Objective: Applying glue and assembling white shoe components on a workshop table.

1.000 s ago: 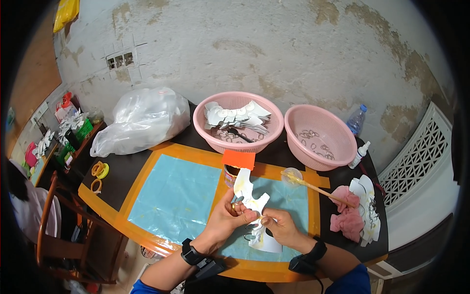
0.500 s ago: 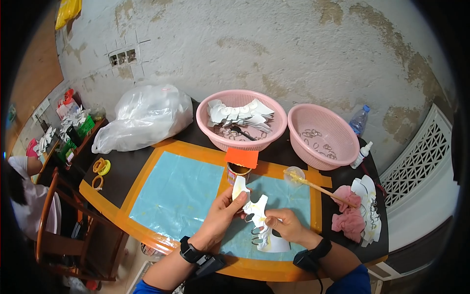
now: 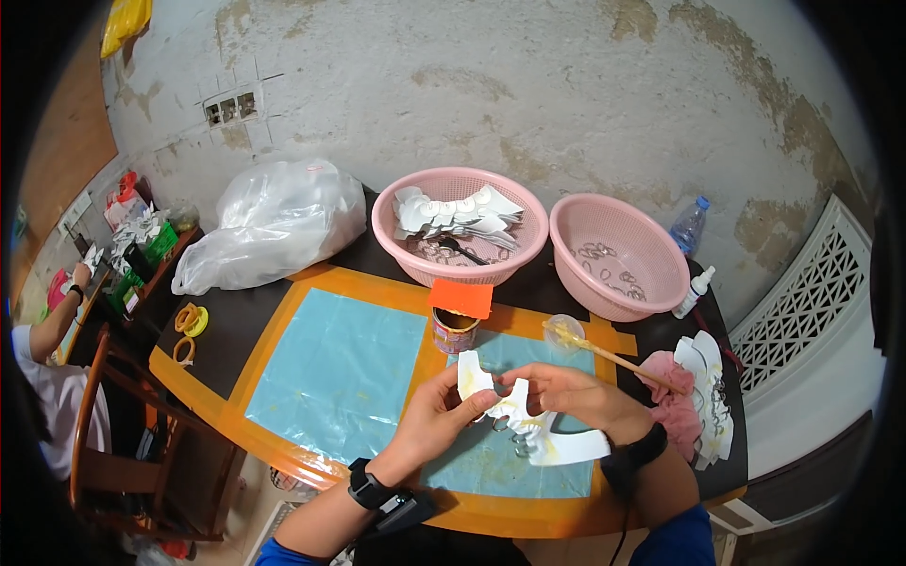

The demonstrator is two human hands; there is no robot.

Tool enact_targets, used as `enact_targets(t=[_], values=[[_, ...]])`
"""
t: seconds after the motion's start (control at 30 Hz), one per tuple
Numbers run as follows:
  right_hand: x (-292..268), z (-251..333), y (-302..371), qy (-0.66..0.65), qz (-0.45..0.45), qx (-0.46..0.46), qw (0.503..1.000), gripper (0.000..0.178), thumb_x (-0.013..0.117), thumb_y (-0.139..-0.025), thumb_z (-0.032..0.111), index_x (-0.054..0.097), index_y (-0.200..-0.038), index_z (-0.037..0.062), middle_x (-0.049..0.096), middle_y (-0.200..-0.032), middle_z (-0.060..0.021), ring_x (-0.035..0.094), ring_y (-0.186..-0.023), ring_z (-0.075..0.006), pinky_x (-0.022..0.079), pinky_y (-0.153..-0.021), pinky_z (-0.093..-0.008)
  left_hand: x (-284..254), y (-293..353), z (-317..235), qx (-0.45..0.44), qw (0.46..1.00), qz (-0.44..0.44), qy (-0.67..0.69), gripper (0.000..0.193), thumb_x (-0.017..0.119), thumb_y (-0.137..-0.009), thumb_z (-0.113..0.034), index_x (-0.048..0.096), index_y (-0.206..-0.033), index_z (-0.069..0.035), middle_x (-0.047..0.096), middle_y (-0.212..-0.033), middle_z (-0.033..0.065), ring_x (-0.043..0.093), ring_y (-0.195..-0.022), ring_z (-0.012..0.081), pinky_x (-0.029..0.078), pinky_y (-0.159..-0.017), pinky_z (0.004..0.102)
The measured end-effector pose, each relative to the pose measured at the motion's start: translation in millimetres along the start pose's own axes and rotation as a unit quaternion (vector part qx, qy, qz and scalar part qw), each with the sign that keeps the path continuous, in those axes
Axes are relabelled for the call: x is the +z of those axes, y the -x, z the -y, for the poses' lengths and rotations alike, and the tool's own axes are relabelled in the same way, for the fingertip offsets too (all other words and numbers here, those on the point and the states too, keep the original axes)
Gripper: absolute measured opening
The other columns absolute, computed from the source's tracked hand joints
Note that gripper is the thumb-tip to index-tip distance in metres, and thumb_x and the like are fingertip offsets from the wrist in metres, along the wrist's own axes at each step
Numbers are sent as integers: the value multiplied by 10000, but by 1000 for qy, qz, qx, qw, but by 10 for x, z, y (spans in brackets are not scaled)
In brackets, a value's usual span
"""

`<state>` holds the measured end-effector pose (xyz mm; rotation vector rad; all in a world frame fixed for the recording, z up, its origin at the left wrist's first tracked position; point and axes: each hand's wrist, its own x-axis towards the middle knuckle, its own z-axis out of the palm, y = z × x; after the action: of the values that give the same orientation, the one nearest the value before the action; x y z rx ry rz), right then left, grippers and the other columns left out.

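Left hand (image 3: 436, 417) pinches the white, flat, cut-out piece with yellow smears (image 3: 545, 445) at its ten o'clock end; the right hand (image 3: 590, 396) curls at its upper edge, firmness of grip unclear, probably steadying it smeared face up. Its long axis runs ten to four over the blue plastic sheet (image 3: 481, 478). Eleven o'clock, the cylindrical metal tin (image 3: 455, 337) seems placed for easy reach.

Worn on the head, the fisheye camera looks forward and down over the worktable (image 3: 241, 325). Forearms (image 3: 328, 514) enter from seven and five o'clock; the left hand (image 3: 432, 415) lies near at six, the right hand (image 3: 580, 394) between four and five. Patchy plaster wall (image 3: 377, 85) spans twelve; the wooden chair (image 3: 118, 477) curves at eight.
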<state>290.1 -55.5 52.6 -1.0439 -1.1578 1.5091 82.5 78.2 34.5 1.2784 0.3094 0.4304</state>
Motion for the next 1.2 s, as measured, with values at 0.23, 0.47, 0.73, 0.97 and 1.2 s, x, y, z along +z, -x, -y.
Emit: enact_targets(t=[0.23, 0.47, 0.73, 0.97, 1.2], values=[[217, 173, -49, 272, -164, 13, 948, 458, 769, -855, 231, 612, -1234, 28, 626, -1088, -49, 562, -937, -112, 479, -760, -255, 74, 28, -34, 25, 999, -12, -29, 324, 691, -945, -175, 580, -1201, -11, 661, -1019, 5, 592, -896, 51, 486, -767, 220], [357, 147, -119, 278, -172, -9, 945, 336, 819, -792, 278, 703, -989, 32, 648, -967, -36, 529, -755, -132, 439, -651, -273, -51, -29, 89, 50, 997, 26, 50, 216, 719, -919, -145, 591, -1068, -55, 668, -982, -11, 593, -822, 32, 475, -697, 200], [412, 59, -189, 322, -179, -98, 924, 176, 761, -817, 137, 651, -866, 9, 591, -768, -74, 538, -782, -190, 430, -732, -322, 2, -17, 29, 7, 995, -7, 98, 290, 716, -915, -115, 599, -1173, -55, 659, -954, -20, 580, -798, 25, 450, -671, 186], [556, -70, -215, 353, -195, -210, 890, 148, 720, -820, 55, 589, -798, -10, 574, -805, -111, 539, -852, -280, 448, -767, -364, -79, -17, 62, -98, 978, 31, 181, 290, 665, -955, -188, 589, -1201, -56, 642, -956, -17, 545, -746, 55, 448, -696, 196], [494, -158, -262, 476, -208, -312, 795, 186, 742, -712, -19, 570, -782, -5, 561, -804, -113, 548, -839, -308, 460, -743, -378, -121, -34, 90, -187, 943, 51, 272, 229, 637, -975, -186, 613, -1169, -67, 631, -917, -33, 558, -746, 47, 469, -693, 184]])
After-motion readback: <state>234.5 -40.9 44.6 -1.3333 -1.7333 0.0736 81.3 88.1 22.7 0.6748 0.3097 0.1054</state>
